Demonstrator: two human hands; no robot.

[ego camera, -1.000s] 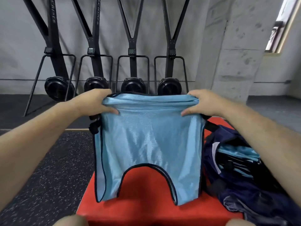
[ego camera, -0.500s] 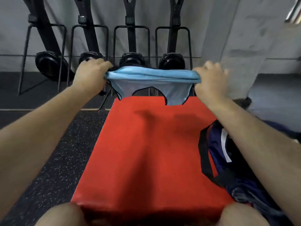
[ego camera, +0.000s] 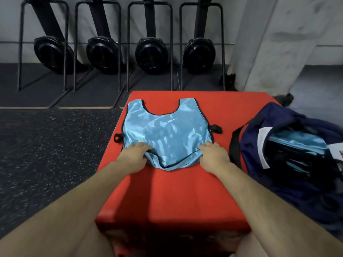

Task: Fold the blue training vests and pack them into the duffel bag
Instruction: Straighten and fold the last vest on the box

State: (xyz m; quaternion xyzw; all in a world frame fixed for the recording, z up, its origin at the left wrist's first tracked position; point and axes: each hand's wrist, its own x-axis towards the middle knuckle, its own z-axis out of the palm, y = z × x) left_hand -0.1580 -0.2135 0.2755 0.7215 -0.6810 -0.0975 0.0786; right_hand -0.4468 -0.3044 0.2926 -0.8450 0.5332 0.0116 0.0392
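Left hand (ego camera: 132, 157) and right hand (ego camera: 213, 156) pinch the near hem of the shiny light-blue training vest (ego camera: 167, 130), which lies flat on the red padded surface (ego camera: 176, 197). Folding seems about to begin: the next move is probably to carry the hem toward the neckline.

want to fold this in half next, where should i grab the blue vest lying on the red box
Take the blue vest by its two near hem corners, coming from the person's side, where the left hand and right hand grip it. It lies flat, neckline away, so that hem can probably be lifted over to the shoulders.
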